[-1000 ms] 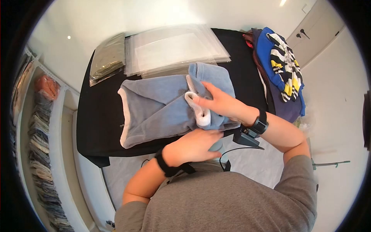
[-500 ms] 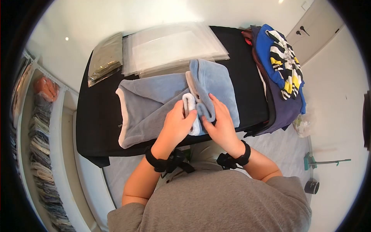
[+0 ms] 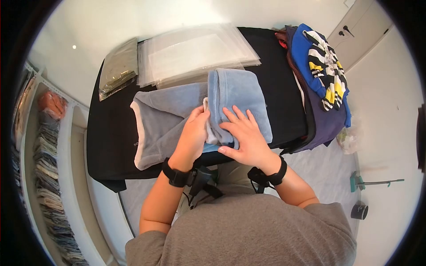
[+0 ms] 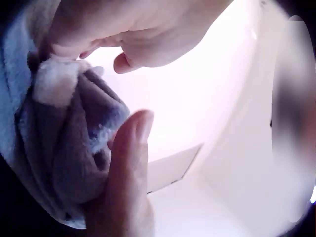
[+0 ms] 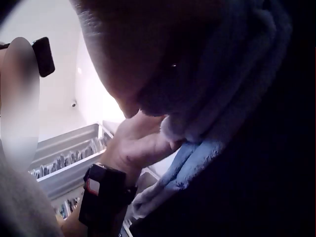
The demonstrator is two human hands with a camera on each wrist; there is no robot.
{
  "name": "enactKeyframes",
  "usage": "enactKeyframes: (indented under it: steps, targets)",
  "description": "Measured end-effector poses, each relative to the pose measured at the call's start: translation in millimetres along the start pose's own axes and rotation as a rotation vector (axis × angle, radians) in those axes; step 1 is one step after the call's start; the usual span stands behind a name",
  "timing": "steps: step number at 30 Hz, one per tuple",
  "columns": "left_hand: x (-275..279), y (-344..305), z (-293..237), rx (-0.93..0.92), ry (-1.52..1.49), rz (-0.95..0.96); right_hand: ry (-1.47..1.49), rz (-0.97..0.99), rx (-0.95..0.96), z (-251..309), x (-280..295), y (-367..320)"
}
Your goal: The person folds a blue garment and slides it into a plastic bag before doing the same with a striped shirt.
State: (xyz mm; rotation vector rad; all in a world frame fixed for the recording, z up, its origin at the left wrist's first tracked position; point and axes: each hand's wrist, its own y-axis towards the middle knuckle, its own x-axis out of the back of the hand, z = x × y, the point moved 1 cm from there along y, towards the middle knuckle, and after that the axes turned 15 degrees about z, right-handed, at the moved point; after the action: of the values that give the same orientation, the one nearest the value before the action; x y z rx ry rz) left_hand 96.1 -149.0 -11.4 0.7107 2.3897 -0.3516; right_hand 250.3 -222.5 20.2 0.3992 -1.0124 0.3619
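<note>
A blue-grey fleece garment (image 3: 166,113) with white lining lies spread on the black table (image 3: 108,142). Its right part is folded over into a light blue panel (image 3: 237,91). My left hand (image 3: 197,126) pinches the fleece at the fold, where a white edge shows. In the left wrist view the thumb (image 4: 129,163) and the fingers above it close on bunched fleece (image 4: 59,133). My right hand (image 3: 242,131) lies flat on the folded panel with fingers spread. The right wrist view shows its palm on the fleece (image 5: 242,94), with the left hand (image 5: 138,143) just beyond.
A stack of clear plastic bags (image 3: 195,48) and a dark packed bag (image 3: 116,66) lie at the table's far side. A pile of coloured clothes (image 3: 321,57) covers the right end. Shelves of packed goods (image 3: 42,168) run along the left.
The white cuff that both hands held has gone under the folded panel. My right hand has flattened on top of it. My left hand moved up to the fold.
</note>
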Motion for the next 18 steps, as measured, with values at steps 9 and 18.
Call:
enactKeyframes:
  steps: [9, 18]
  targets:
    - [-29, -23, 1, -0.300, 1.597, 0.174, 0.155, 0.076, 0.108, -23, 15, -14]
    - [-19, -30, 12, -0.251, 1.687, 0.149, 1.178, -0.067, -0.698, -88, 23, -39]
